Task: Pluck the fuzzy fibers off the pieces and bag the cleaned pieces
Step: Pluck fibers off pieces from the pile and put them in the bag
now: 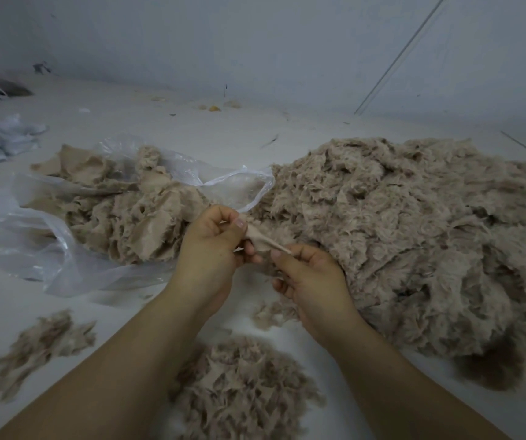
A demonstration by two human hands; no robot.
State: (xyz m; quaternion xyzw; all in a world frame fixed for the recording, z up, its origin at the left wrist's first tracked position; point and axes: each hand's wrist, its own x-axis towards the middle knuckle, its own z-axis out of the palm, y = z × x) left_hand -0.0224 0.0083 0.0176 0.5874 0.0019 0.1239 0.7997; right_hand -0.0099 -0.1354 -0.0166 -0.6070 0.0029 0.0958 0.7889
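Nearest the lens, a loose heap of plucked fibers [242, 385] lies on the white counter [166, 128] between the two forearms, its lower edge cut off by the frame. A smaller tuft pile [42, 344] sits to the left, blurred.

Above them, the left hand [211, 246] and right hand [312, 277] meet over the counter. Both grasp one beige piece [261, 241]: the left fingers [239, 223] are curled round its upper end, and the right thumb and forefinger pinch its lower tip. Most of the piece is hidden inside the two grips, so only a narrow stretched strip shows.

Left of the hands, a clear plastic bag [49, 249] lies open on its side, holding cleaned pieces [134, 214]; how far they reach inside is hard to judge through the film. Right of the hands spreads a large mound of fuzzy pieces [414, 233], its near right edge dark and running out of view.

At the far left edge, crumpled pale plastic [1, 138] is partly cut off. Small yellowish scraps [214, 107] by the back wall are too small to identify.
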